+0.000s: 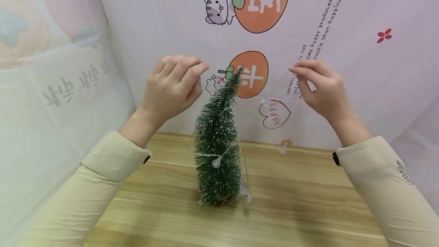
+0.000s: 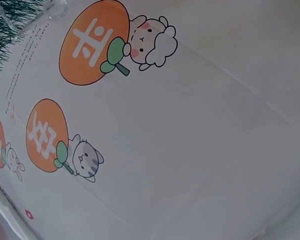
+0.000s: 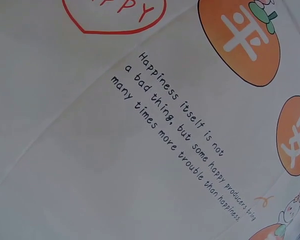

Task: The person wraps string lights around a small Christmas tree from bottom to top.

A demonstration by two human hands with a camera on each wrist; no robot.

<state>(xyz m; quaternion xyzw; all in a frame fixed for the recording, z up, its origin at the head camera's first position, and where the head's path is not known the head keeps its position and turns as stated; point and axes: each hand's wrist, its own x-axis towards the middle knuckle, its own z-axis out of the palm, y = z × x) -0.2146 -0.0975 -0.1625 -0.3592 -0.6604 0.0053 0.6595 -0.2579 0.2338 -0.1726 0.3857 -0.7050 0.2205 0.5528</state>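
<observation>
A small green artificial Christmas tree [image 1: 219, 140] with white-flecked bristles stands on the table, its top leaning right. A clear string of lights [image 1: 216, 162] runs across its front, with bulbs low at its sides. My right hand [image 1: 320, 87], right of the treetop, pinches the thin wire between thumb and fingertips; the wire slants down left toward the tree. My left hand [image 1: 178, 83] is raised left of the treetop, fingers loosely bent, with nothing visible in them. In the left wrist view, the tree's bristles [image 2: 10, 30] and a bulb show at the upper left corner.
The wood-grain table [image 1: 295, 201] spreads around the tree's base. A white printed cloth [image 1: 164, 18] hangs behind it, with more cloth at both sides. Close to the table's back edge, a loose clear bulb [image 1: 282, 148] hangs right of the tree.
</observation>
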